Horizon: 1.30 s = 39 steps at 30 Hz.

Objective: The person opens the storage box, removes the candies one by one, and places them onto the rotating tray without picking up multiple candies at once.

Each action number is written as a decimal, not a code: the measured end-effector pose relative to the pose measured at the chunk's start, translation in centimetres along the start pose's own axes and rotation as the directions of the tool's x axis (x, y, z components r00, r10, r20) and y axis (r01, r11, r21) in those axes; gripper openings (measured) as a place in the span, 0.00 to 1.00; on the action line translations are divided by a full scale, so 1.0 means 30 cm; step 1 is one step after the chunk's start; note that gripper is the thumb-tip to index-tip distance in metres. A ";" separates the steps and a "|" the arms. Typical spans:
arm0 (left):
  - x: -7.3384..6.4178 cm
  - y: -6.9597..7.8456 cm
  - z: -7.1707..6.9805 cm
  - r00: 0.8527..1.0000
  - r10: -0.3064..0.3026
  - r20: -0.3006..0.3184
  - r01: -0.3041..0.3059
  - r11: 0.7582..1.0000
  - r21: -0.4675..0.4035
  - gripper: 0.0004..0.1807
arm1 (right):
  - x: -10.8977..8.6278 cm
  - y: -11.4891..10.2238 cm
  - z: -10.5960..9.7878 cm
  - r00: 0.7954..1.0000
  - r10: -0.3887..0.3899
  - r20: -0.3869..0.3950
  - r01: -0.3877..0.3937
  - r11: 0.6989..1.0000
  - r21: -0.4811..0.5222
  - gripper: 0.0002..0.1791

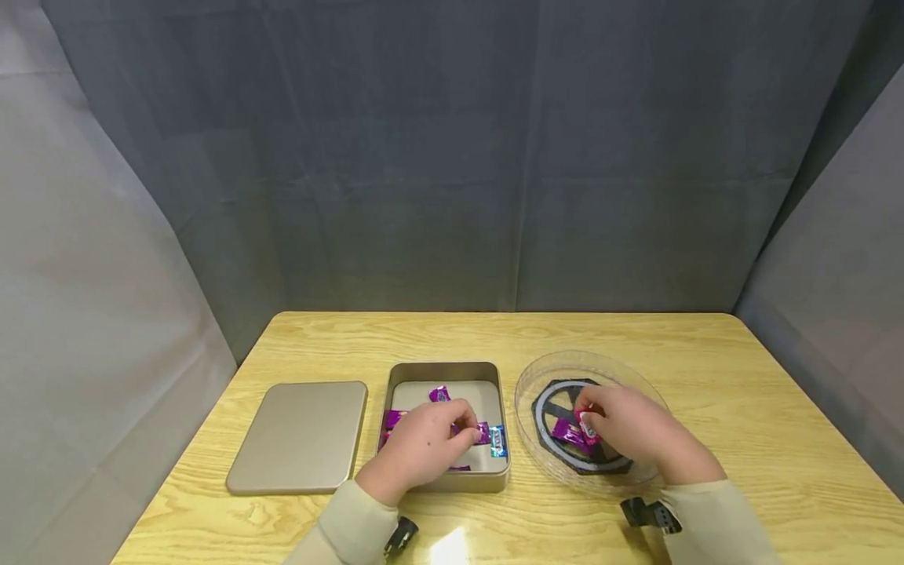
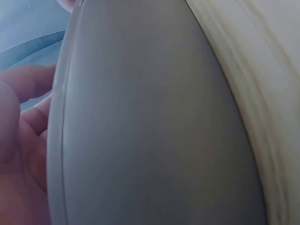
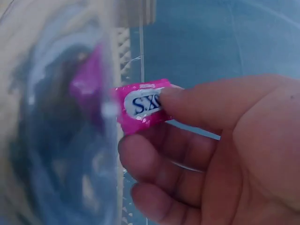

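My right hand (image 1: 628,424) pinches a pink-wrapped candy (image 3: 143,104) between thumb and forefinger, over a clear round dish (image 1: 533,377). Inside that dish, a purple-wrapped candy (image 1: 570,433) lies on a dark octagonal piece with a pale ring (image 1: 542,420). My left hand (image 1: 427,446) reaches over a square metal tin (image 1: 466,482), thumb and forefinger bent toward each other. Close to those fingertips is a purple candy (image 1: 483,433); whether they grip it is unclear. A blue candy (image 1: 498,441) and another purple candy (image 1: 439,394) lie in the tin. The tin's wall (image 2: 154,112) hides the left fingertips in the left wrist view.
A flat square metal lid (image 1: 300,439) lies on the wooden table (image 1: 424,337) left of the tin. Dark cloth (image 1: 395,157) hangs behind the table, with pale cloth at both sides. Black wrist straps (image 1: 650,515) show at the sleeves.
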<state>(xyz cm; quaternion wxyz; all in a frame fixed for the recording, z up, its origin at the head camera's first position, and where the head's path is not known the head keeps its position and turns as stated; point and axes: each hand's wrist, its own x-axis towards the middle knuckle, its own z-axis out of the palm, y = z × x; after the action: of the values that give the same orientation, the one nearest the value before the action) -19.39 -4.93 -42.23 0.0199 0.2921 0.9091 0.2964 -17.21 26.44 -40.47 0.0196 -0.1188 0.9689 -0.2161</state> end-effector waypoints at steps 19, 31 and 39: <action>-0.009 -0.022 -0.024 0.998 -0.048 -0.042 0.056 0.978 0.201 0.08 | 0.011 -0.040 0.016 0.999 0.001 -0.032 -0.003 0.997 -0.075 0.12; -0.007 -0.036 0.024 0.999 0.031 0.023 -0.037 0.956 0.290 0.15 | 0.008 -0.133 0.047 0.988 -0.141 -0.060 0.137 0.989 -0.063 0.09; -0.001 -0.052 0.037 0.994 0.013 0.109 -0.049 0.940 0.339 0.17 | 0.020 -0.153 0.058 0.981 -0.184 -0.063 0.181 0.982 -0.050 0.07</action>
<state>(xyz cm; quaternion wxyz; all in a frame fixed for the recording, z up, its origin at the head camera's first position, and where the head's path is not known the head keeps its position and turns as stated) -19.96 -5.39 -44.00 0.0122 0.3207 0.9396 0.1191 -16.62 21.54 -40.08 -0.0356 -0.2001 0.9586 -0.1994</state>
